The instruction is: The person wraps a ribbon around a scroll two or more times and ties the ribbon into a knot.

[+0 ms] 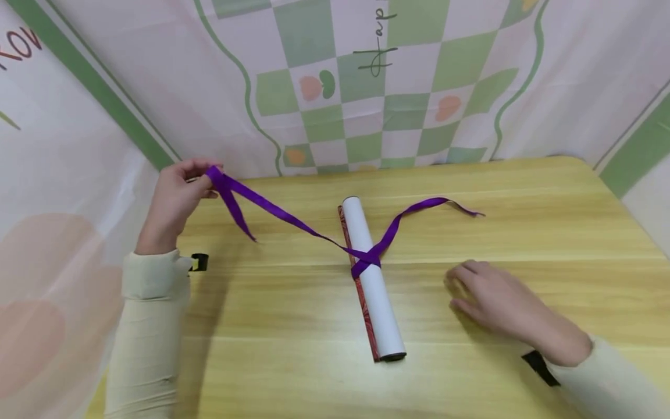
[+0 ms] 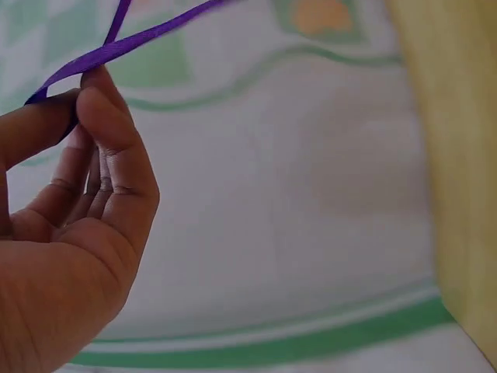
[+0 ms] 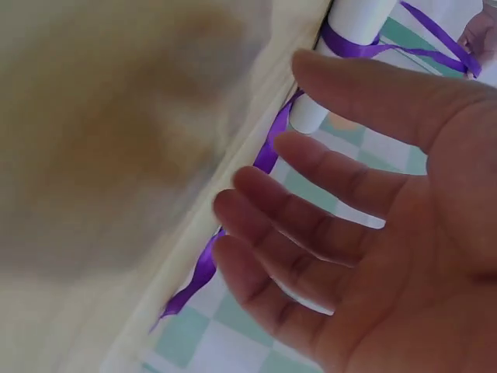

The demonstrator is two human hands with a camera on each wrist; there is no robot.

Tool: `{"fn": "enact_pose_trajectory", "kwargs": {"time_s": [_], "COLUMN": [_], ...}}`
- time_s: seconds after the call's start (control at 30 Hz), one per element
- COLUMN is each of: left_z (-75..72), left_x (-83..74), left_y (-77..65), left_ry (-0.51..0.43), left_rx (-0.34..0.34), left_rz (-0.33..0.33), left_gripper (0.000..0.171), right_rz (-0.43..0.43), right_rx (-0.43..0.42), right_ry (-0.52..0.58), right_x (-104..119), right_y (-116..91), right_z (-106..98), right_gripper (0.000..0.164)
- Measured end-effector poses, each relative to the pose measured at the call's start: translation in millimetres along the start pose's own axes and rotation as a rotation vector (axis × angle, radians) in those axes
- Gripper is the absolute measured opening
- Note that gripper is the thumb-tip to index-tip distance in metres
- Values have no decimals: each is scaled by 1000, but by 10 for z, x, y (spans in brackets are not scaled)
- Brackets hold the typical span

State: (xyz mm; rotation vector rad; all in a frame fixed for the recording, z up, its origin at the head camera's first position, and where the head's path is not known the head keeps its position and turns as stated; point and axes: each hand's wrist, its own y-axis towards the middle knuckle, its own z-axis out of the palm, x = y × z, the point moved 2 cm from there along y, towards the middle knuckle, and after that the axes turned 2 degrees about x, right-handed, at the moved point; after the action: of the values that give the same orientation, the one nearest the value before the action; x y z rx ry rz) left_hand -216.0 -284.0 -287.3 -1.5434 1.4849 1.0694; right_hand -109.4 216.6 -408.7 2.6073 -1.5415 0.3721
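A purple ribbon (image 1: 282, 214) wraps the middle of a white rolled scroll (image 1: 384, 314) and crosses over itself there. Along the scroll's left side runs a red patterned edge (image 1: 368, 323). My left hand (image 1: 177, 195) pinches the ribbon between thumb and index finger, raised above the table's back left; a short tail hangs from the pinch. The ribbon's other end (image 1: 429, 202) trails over the table to the right of the scroll. My right hand (image 1: 497, 299) hovers right of the scroll, fingers relaxed and holding nothing; its palm (image 3: 435, 287) shows in the right wrist view.
A wooden table (image 1: 282, 361) bears the scroll. Behind it hangs a cloth with green and white checks (image 1: 361, 110), and a pale cloth (image 1: 57, 192) covers the left side. Black straps (image 1: 541, 368) show at both wrists.
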Motion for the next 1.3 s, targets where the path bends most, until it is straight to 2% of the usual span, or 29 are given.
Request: {"fn": "enact_pose_trajectory", "kwargs": {"time_s": [0.07,0.23,0.4,0.47,0.57,0.67,0.77,0.83,0.93,1.0,1.07,1.13,1.23,1.3], "left_z": [-58,-102,-93,-94,-103,-89,5,161,548,858,1157,1423,1745,1899], "left_x": [155,563,859,934,1011,1032,982,895,712,597,508,456,457,475], "left_y": [30,100,136,145,152,135,84,29,-90,-173,-250,-311,-376,-405], "left_ry": [82,171,224,264,379,551,742,819,811,780,781,806,821,813], "left_rx": [13,46,100,137,208,303,371,364,346,379,452,538,665,725], "left_rz": [-38,-83,-81,-75,-73,-84,-40,36,209,318,396,424,403,383], "left_gripper": [30,33,32,33,35,44,50,46,35,32,33,39,52,63], "right_rz": [-21,-114,-208,-227,-245,-258,-268,-274,-287,-299,-318,-329,-336,-335], "right_rx": [-10,-31,-36,-38,-38,-35,-28,-20,-17,-23,-38,-52,-55,-41], "right_ry": [-19,-47,-31,-38,-50,-52,-48,-50,-55,-52,-46,-35,-4,19], "right_x": [24,103,165,182,207,234,268,293,325,346,369,388,413,430], "right_y": [149,564,867,951,1049,1126,1179,1199,1214,1228,1247,1268,1290,1293], "right_z": [-36,-51,30,53,69,78,82,81,72,65,52,42,41,51], "right_gripper": [42,37,49,54,53,43,35,33,31,26,18,11,6,8]}}
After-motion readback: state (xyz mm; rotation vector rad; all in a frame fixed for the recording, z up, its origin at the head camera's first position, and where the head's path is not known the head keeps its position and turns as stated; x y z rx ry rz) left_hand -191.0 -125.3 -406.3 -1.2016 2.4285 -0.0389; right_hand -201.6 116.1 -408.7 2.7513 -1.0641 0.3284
